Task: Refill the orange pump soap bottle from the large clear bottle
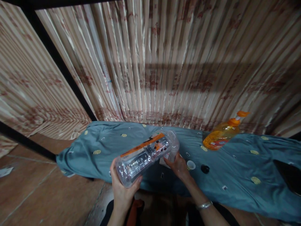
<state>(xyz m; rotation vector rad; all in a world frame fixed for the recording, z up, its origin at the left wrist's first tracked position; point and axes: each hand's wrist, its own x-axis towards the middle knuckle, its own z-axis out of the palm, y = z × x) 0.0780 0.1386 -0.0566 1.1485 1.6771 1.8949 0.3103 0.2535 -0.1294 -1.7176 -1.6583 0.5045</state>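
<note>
My left hand (122, 188) clamps the clear bottle (147, 157) tilted toward 2 o'clock; right hand (178, 164) grips its neck, steadying it.

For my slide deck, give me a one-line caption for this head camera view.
Two hands, left hand and right hand, hold a clear plastic bottle tilted over a blue cloth near an orange pump bottle.

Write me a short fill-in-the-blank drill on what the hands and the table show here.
1. The left hand grips the base of a clear plastic ____.
2. The right hand touches the bottle near its ____ end.
3. The pump dispenser holds ____ liquid.
4. The table's cloth is ____.

Missing words: bottle; top; orange; blue
</note>
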